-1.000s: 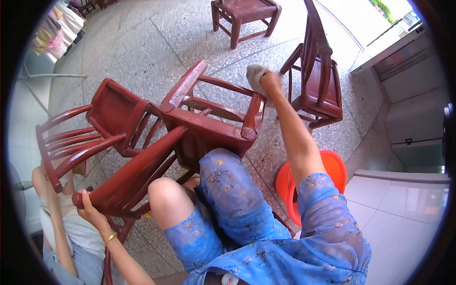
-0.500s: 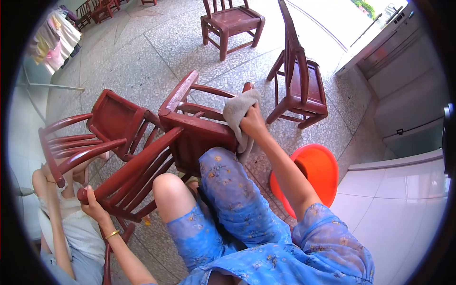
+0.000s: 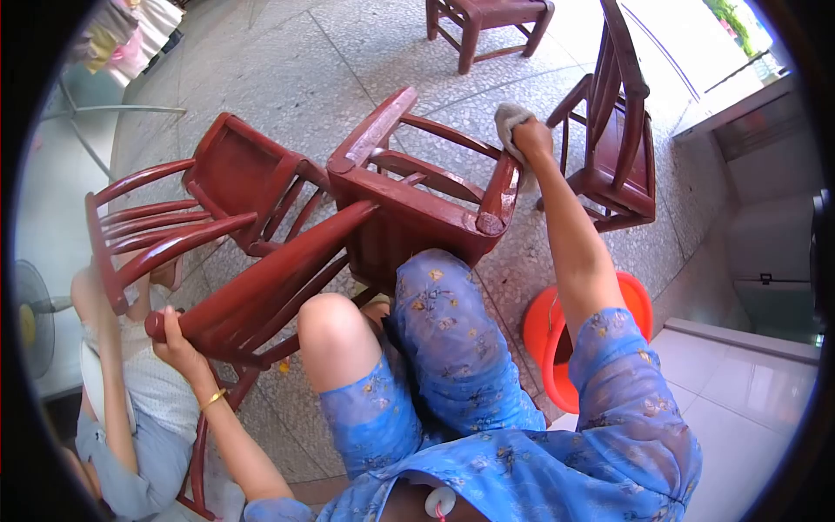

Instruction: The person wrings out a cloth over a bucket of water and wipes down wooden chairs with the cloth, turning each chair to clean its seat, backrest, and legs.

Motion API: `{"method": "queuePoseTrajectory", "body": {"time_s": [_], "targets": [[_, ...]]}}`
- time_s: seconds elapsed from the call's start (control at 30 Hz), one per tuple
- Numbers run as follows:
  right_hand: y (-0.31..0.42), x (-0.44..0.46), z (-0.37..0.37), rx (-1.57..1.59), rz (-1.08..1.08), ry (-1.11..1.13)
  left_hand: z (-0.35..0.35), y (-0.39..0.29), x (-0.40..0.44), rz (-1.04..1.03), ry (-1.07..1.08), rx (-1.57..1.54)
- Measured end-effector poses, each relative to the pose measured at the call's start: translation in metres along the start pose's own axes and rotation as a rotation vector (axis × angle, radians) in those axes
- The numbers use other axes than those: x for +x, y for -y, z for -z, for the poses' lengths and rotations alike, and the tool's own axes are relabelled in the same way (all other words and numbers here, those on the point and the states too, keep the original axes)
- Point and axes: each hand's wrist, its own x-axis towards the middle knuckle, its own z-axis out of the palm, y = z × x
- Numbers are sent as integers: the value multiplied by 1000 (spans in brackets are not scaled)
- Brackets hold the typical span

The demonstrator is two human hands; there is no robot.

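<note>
A dark red wooden chair [image 3: 417,202] lies tipped over against my knees, its legs pointing away from me. My left hand [image 3: 181,348] is closed around the end of its backrest post, at the lower left. At the far end of a chair leg, my right hand [image 3: 532,141] grips a grey cloth [image 3: 511,126] pressed against the wood. The fingers are partly hidden by the cloth. Below my right forearm stands an orange-red bucket [image 3: 639,300], partly covered by the arm.
Another red chair [image 3: 239,174] is tilted at the left, beside a seated person [image 3: 143,391]. Two more chairs stand ahead, one upright chair [image 3: 622,157] at the right and a second chair [image 3: 496,10] at the top. A fan [image 3: 33,317] is at the left edge.
My right hand with the cloth has moved up and outward along the chair leg, uncovering the leg's near end. The left hand keeps its hold. The view has shifted slightly.
</note>
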Motion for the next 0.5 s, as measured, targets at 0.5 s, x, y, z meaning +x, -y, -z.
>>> {"method": "queuePoseTrajectory", "body": {"time_s": [0.5], "targets": [[61,-193,147,249,602,387,4,17,1,-70,29,6]]}}
